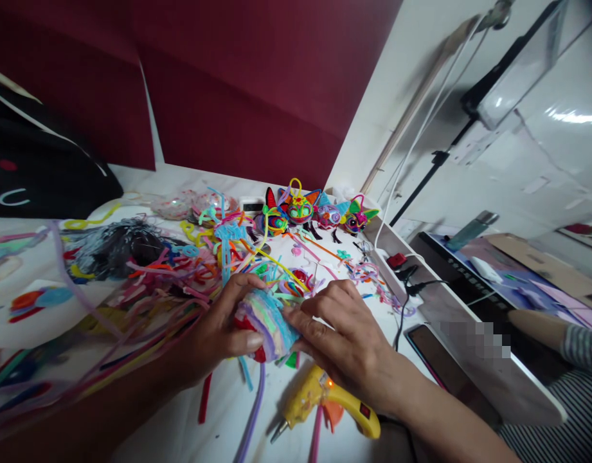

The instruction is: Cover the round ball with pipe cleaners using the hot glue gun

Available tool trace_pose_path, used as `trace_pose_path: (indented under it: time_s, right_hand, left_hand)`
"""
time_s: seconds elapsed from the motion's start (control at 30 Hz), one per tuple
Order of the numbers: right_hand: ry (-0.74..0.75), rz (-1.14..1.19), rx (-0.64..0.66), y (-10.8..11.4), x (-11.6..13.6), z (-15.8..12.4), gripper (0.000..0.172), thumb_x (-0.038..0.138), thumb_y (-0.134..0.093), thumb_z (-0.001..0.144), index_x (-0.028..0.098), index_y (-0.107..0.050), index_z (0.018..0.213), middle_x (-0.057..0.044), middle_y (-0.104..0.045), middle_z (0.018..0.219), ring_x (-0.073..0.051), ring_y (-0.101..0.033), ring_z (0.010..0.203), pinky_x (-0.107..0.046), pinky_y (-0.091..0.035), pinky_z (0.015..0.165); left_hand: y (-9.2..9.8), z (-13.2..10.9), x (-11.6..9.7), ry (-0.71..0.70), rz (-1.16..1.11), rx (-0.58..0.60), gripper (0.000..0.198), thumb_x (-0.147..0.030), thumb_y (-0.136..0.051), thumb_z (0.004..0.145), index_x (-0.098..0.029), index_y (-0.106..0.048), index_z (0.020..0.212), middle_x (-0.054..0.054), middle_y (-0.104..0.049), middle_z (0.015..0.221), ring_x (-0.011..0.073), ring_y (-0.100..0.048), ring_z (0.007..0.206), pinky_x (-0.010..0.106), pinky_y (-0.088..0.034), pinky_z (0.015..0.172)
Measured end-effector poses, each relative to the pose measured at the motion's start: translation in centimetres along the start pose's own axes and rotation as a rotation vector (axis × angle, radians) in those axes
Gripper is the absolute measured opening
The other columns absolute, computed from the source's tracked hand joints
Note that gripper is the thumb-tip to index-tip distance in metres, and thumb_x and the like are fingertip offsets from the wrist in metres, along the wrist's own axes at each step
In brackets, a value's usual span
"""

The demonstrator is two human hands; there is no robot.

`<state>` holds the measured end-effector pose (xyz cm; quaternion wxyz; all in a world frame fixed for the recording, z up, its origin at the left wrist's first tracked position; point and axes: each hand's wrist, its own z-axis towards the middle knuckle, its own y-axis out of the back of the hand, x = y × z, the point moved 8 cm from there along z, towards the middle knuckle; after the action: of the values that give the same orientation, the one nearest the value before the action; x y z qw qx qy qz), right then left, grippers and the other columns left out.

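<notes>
A rounded piece striped in red, purple, pale green and blue fuzzy strips (269, 325) is held between my hands above the white table. My left hand (228, 321) wraps its left side, thumb in front and fingers behind. On the right, my right hand (341, 328) presses its bent fingers against the blue edge; its fingertips are partly hidden. A yellow glue gun (324, 402) with a lit orange light lies just below my right hand, nozzle toward the lower left. A purple pipe cleaner (254, 415) runs down from under the striped piece.
Loose pipe cleaners (194, 276) cover the left and middle. Several colourful eared ornaments (300, 209) stand at the back. A dark tassel bundle (117, 247) lies left. Right are a phone (450, 373), a power strip (396, 280) with cables and a low partition (488, 360); a person's arm (541, 328) shows beyond.
</notes>
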<state>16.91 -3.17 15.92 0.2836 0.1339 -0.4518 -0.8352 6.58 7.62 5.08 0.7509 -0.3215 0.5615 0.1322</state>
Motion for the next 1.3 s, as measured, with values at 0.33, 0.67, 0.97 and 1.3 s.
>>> trace_pose_path:
  time_s: [0.33, 0.67, 0.97, 1.3]
  right_hand:
    - [0.053, -0.011, 0.003, 0.0, 0.3, 0.1, 0.021, 0.014, -0.053, 0.103, 0.007, -0.064, 0.119, -0.008, -0.073, 0.094, -0.02, -0.055, 0.082, -0.039, -0.036, 0.074]
    - [0.081, -0.101, -0.025, -0.2, 0.5, 0.0, 0.024, 0.011, -0.045, 0.105, 0.005, -0.066, 0.115, -0.006, -0.073, 0.087, -0.019, -0.054, 0.076, -0.038, -0.038, 0.071]
    - [-0.002, 0.067, -0.085, 0.1, -0.6, -0.7, 0.029, 0.026, -0.057, 0.102, 0.008, -0.062, 0.125, -0.01, -0.069, 0.095, -0.021, -0.058, 0.085, -0.039, -0.046, 0.077]
    - [-0.175, 0.419, -0.191, 0.5, -2.1, -1.5, 0.042, 0.029, -0.072, 0.093, 0.013, -0.063, 0.13, -0.012, -0.069, 0.104, -0.021, -0.064, 0.1, -0.037, -0.053, 0.088]
  left_hand:
    - [-0.4, -0.2, -0.3, 0.032, 0.006, -0.063, 0.056, -0.03, -0.08, 0.07, -0.029, -0.05, 0.118, -0.004, -0.062, 0.095, 0.0132, -0.054, 0.075, 0.025, -0.042, 0.066]
    - [0.0, 0.0, -0.4, -0.021, 0.056, -0.09, 0.053, -0.029, -0.082, 0.07, -0.03, -0.055, 0.115, -0.002, -0.061, 0.096, 0.0144, -0.056, 0.078, 0.025, -0.046, 0.069]
    - [-0.2, 0.2, 0.2, 0.05, -0.192, -0.06, 0.056, -0.031, -0.085, 0.069, -0.033, -0.058, 0.117, -0.002, -0.07, 0.096, 0.0198, -0.066, 0.082, 0.031, -0.054, 0.074]
    - [-0.2, 0.5, 1.1, 0.136, -0.425, -0.076, 0.056, -0.03, -0.082, 0.075, -0.034, -0.061, 0.127, 0.001, -0.076, 0.114, 0.0253, -0.072, 0.097, 0.035, -0.058, 0.081]
